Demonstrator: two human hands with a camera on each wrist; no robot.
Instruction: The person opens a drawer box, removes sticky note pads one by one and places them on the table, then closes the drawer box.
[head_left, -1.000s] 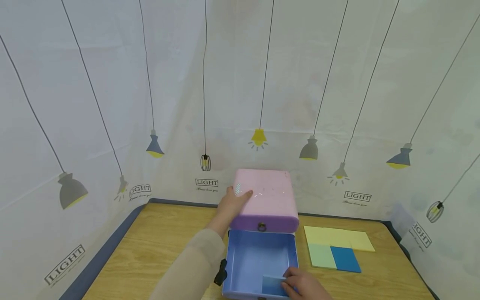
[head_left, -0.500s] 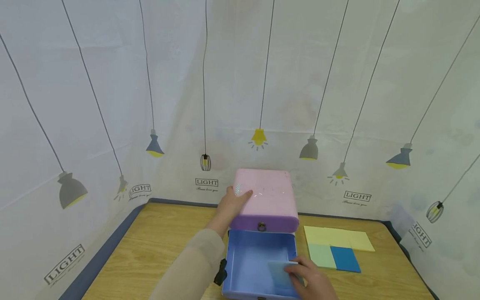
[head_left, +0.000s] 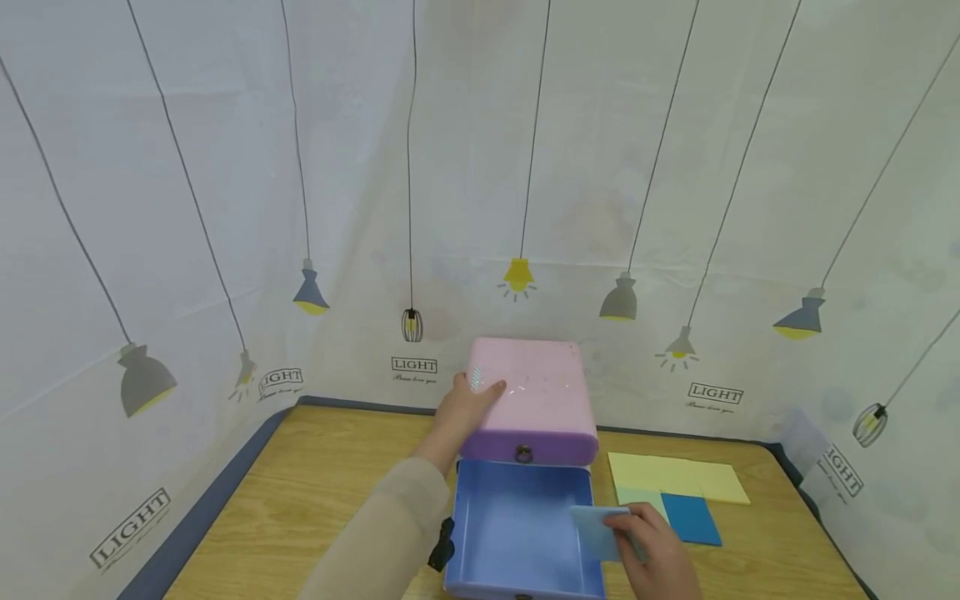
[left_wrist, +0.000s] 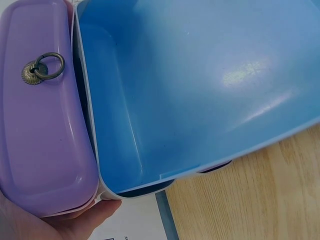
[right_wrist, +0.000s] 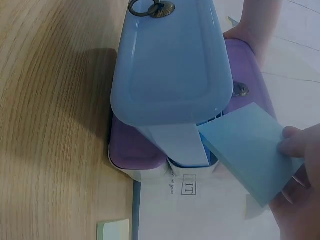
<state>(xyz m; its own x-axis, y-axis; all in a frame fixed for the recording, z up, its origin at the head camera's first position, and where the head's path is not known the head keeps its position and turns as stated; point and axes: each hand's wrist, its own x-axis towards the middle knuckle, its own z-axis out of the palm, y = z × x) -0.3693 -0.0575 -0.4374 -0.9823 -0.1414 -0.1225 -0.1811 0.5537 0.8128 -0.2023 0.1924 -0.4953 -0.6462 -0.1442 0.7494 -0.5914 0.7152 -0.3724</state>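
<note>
A pink-topped drawer box (head_left: 536,387) with a purple upper drawer front (head_left: 487,447) stands against the back wall. Its blue lower drawer (head_left: 510,517) is pulled out toward me, and its floor is bare. My left hand (head_left: 465,408) grips the box's left edge, thumb on top; in the left wrist view its fingers (left_wrist: 97,215) lie along the side. Between thumb and fingers my right hand (head_left: 660,546) pinches a light blue sticky note pad (right_wrist: 250,150). That pad is tilted and overlaps the drawer's right rim in the head view.
Right of the box, yellow sticky note pads (head_left: 675,475), a pale green one (head_left: 637,498) and a dark blue one (head_left: 692,518) lie side by side on the wooden table (head_left: 315,483). A small black object (head_left: 442,546) shows beside the drawer's left wall. Lamp-printed sheeting rises behind.
My right hand has lifted the light blue sticky note pad from the drawer's front right corner and carried it up and rightward to the rim. My left hand has stayed on the box.
</note>
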